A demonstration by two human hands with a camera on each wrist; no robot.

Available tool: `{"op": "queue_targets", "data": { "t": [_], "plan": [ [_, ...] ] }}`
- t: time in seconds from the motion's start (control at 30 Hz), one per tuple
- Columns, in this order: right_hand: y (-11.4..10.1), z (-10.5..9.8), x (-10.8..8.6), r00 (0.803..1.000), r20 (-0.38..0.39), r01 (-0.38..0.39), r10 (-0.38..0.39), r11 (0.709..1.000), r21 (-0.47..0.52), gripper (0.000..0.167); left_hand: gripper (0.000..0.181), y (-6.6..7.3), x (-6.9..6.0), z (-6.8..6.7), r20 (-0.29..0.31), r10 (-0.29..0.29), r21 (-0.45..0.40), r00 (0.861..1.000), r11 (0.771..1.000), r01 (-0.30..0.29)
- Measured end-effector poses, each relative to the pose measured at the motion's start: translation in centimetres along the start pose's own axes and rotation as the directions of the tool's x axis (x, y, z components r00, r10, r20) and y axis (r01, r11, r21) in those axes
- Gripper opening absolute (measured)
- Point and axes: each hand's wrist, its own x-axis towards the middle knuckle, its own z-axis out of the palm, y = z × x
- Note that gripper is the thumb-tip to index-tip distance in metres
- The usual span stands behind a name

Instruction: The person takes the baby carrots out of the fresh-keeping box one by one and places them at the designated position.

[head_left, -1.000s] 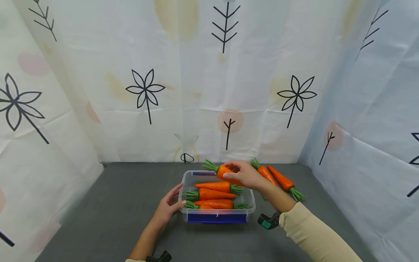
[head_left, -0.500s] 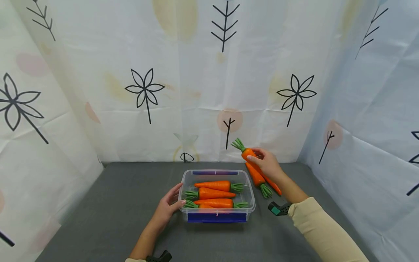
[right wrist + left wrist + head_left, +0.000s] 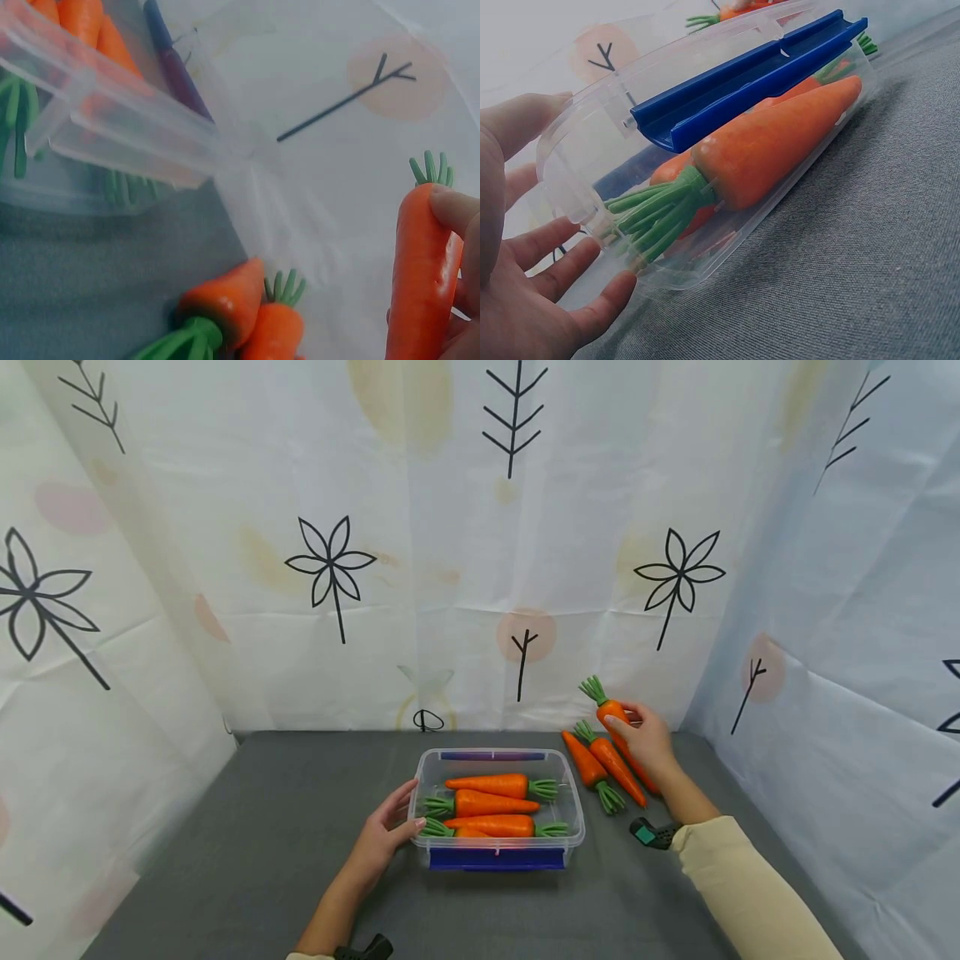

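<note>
Work looked about partway along to me on the remote feed: I counted three carrots out of the box, which I judged the part done, and four inside it, the part left. Nearest to the grip was the held carrot [image 3: 420, 285], pinched in the right hand [image 3: 648, 743] close to its leafy end; the thumb pressed one side, the fingers curled behind, parted only by the carrot's thickness. Its leaves pointed up and away, and I could not tell whether its tip touched the table [image 3: 247, 843]. Just left of that grip lay the middle carrot [image 3: 617, 770], leaves at the far end, and next to it the outer carrot [image 3: 585, 762], turned the other way. Farther left of the grip stood the clear box [image 3: 525, 843], upright, with the four boxed carrots [image 3: 495, 803] lying crosswise, the nearest partly hidden. Past them, at the box's left end, the left hand [image 3: 382, 835] had its fingers spread fairly straight against the wall, thumb at the rim, touching it without clenching. Beyond everything, behind the grip, I saw the printed curtain [image 3: 420, 527].
</note>
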Motion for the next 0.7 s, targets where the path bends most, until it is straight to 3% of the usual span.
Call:
{"op": "queue_targets", "data": {
  "t": [0.3, 0.7],
  "plan": [
    [3.2, -1.0, 0.8, 0.996, -0.069, -0.068, 0.062, 0.993, -0.092, 0.060, 0.065, 0.1, 0.1, -0.1, -0.001, 0.002, -0.001, 1.000, 1.000, -0.002],
    [6.8, -2.2, 0.2, 0.984, -0.102, -0.164, 0.145, 0.965, -0.207, 0.055, 0.062, 0.1, 0.1, 0.0, -0.002, 0.005, 0.010, 1.000, 1.000, -0.005]
  ]
}}
